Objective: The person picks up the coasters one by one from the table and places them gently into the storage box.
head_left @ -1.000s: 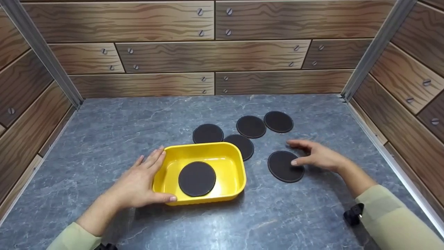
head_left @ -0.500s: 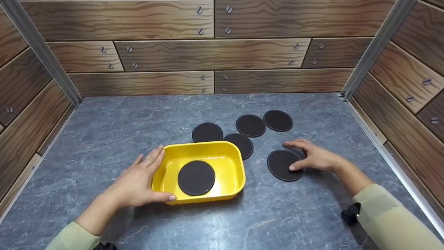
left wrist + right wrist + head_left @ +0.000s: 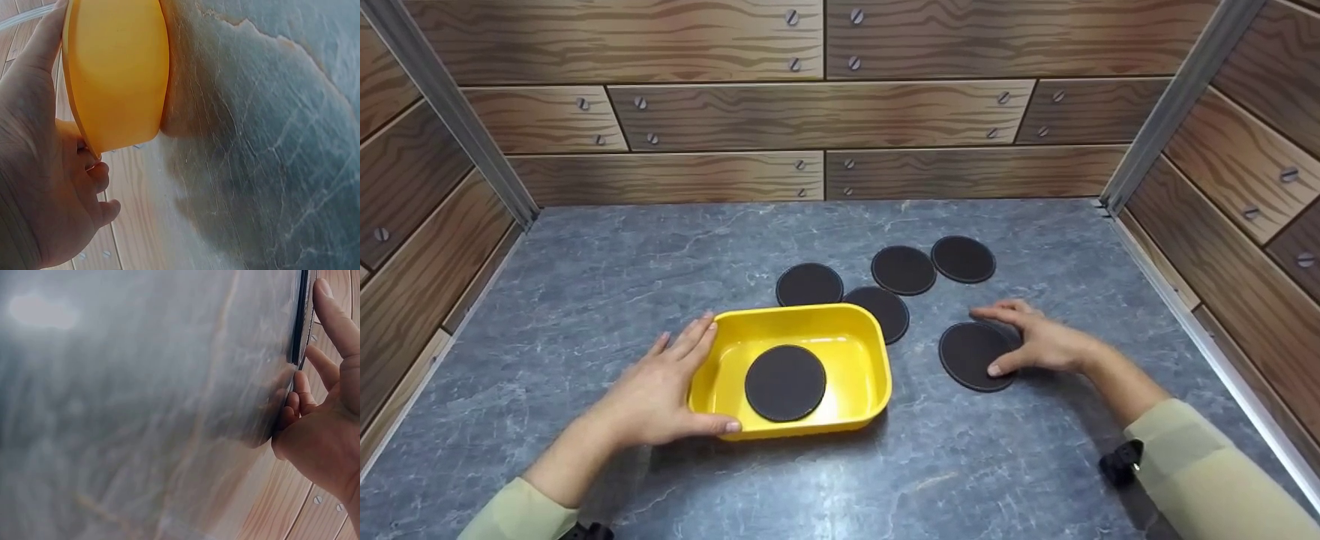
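Observation:
In the head view, my left hand [image 3: 660, 397] holds the left end of a yellow plastic tub [image 3: 877, 367], thumb at the near rim and fingers at the far corner. One round black coaster [image 3: 785, 382] with a stitched edge lies inside the tub. To the right, another black coaster [image 3: 971, 356] lies flat on the table. Over its right side is my right hand [image 3: 1050, 341], the thumb overlapping its top and the index finger stretched along its far edge. The right wrist view shows that coaster edge-on [image 3: 300, 320], close to the thumb and fingertips.
Behind the tub lie more black coasters: one at the back left [image 3: 810, 285], one partly hidden by the rim [image 3: 885, 315], and two touching farther back [image 3: 904, 270]. Wood-patterned walls [image 3: 825, 116] enclose the grey marbled table [image 3: 660, 247].
My right thumb has slid slightly toward the near side of the coaster, and the index finger has moved a little left. The left hand and the tub stay in place.

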Demonstrator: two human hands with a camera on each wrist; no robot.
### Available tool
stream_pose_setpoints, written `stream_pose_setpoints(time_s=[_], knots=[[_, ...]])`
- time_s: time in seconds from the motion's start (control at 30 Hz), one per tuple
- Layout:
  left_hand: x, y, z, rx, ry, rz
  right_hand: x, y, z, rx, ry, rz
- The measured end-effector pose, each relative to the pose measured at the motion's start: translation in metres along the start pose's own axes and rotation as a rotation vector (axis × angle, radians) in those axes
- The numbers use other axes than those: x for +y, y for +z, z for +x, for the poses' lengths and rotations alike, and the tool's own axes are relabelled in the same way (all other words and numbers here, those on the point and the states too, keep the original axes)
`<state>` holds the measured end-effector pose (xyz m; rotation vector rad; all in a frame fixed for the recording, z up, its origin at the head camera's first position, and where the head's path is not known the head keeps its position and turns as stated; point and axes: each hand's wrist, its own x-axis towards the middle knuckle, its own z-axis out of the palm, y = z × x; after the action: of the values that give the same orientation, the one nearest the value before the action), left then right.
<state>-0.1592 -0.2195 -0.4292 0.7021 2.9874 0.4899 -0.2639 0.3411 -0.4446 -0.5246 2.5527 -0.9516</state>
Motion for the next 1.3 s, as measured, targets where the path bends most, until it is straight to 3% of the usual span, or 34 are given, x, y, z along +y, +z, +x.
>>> stream_pose_setpoints(time_s=[0.47, 1.07, 1.3], knots=[[0.0007, 0.0031, 0.0010, -0.008, -0.007, -0.002, 0.0032, 0.0033, -0.0031, 0.005, -0.079, -0.073], [0.0000, 0.0013, 0.0009, -0.007, -0.001, -0.008, -0.0028, 0.0030, -0.0022, -0.002, -0.021, -0.058], [-0.0003, -0.0003, 0.0005, 0.002, 0.001, -0.019, -0.0030, 0.0012, -0.0005, 0.009, -0.053, -0.053]])
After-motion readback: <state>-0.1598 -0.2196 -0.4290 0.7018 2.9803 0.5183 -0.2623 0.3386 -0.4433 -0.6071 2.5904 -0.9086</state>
